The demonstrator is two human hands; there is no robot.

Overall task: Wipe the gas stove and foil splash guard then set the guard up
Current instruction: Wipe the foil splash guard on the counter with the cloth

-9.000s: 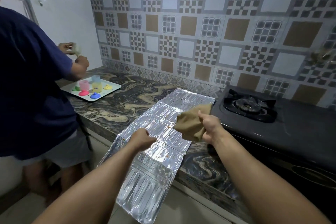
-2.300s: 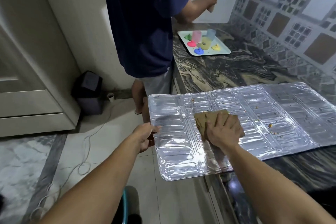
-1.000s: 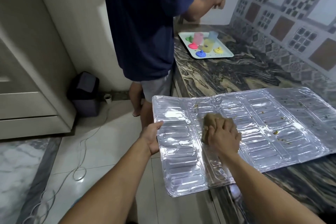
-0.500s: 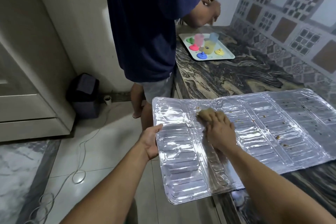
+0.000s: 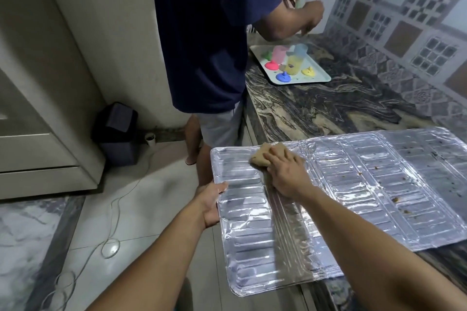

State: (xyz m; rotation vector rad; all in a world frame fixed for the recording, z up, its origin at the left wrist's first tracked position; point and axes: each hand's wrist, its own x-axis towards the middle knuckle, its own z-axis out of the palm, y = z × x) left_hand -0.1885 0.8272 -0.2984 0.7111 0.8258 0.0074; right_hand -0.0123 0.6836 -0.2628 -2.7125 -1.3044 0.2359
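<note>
my left hand [image 5: 211,201] grips foil splash guard [image 5: 353,197] edge | right hand [image 5: 285,174], fingers spread, presses cloth [image 5: 260,156] mid-frame | crumbs [image 5: 396,199] frame-right unwiped | stove unseen; set-up pending

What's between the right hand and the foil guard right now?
The brown cloth, pressed flat under the right hand onto the foil splash guard; the head view shows it.

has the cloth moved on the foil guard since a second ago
Yes: the cloth, under the right hand, has slid away from the person, up to the guard's far edge by the first fold.
</note>
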